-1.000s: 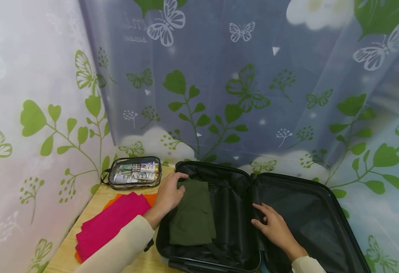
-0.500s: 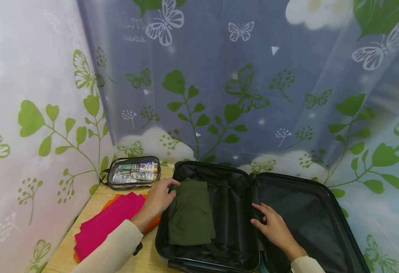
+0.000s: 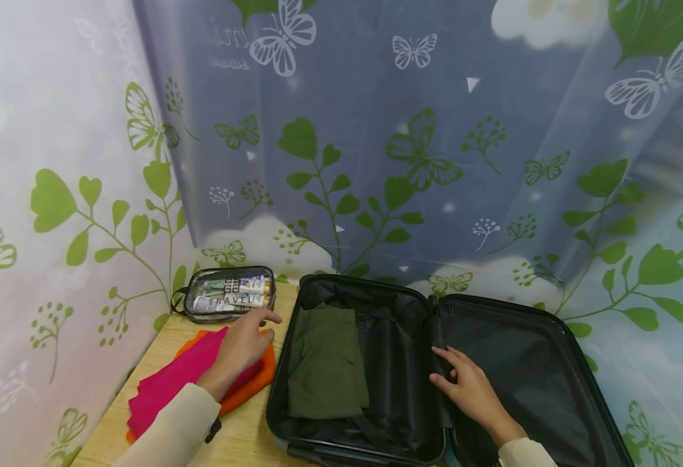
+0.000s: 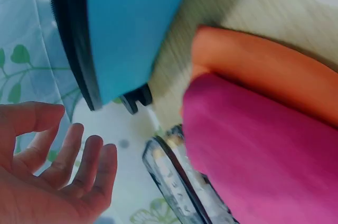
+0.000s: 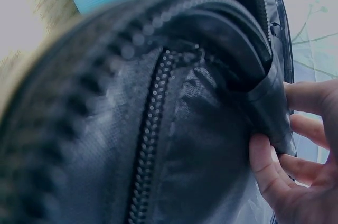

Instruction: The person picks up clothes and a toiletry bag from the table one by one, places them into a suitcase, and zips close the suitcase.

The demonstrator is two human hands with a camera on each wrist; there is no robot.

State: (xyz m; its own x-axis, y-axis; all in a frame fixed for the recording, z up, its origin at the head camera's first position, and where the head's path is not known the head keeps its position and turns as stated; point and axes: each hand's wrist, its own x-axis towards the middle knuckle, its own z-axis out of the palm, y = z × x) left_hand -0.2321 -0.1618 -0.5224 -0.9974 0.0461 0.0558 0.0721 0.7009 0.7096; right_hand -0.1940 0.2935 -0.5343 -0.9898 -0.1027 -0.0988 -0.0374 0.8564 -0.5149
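Note:
An open black-lined suitcase [image 3: 557, 337] lies on the wooden table [image 3: 248, 441]. A folded olive green garment [image 3: 326, 370] sits in its left half. My left hand [image 3: 242, 344] is over the folded pink cloth [image 3: 172, 383], which lies on an orange cloth [image 3: 253, 386]. In the left wrist view the left hand [image 4: 58, 176] has spread fingers and holds nothing, beside the pink cloth [image 4: 264, 155]. My right hand [image 3: 469, 389] is at the suitcase's middle hinge. In the right wrist view the right hand [image 5: 288, 155] pinches a flap of the black lining [image 5: 211, 150] between thumb and fingers.
A clear travel pouch [image 3: 230, 295] with small tubes stands at the back left of the table, just beyond the cloths. Printed curtains [image 3: 376, 162] enclose the table on the left, back and right. The suitcase's blue outer shell [image 4: 132, 18] shows in the left wrist view.
My left hand has left the green garment in the suitcase and moved left, out over the rim, to the pink cloth. The right hand has stayed at the hinge.

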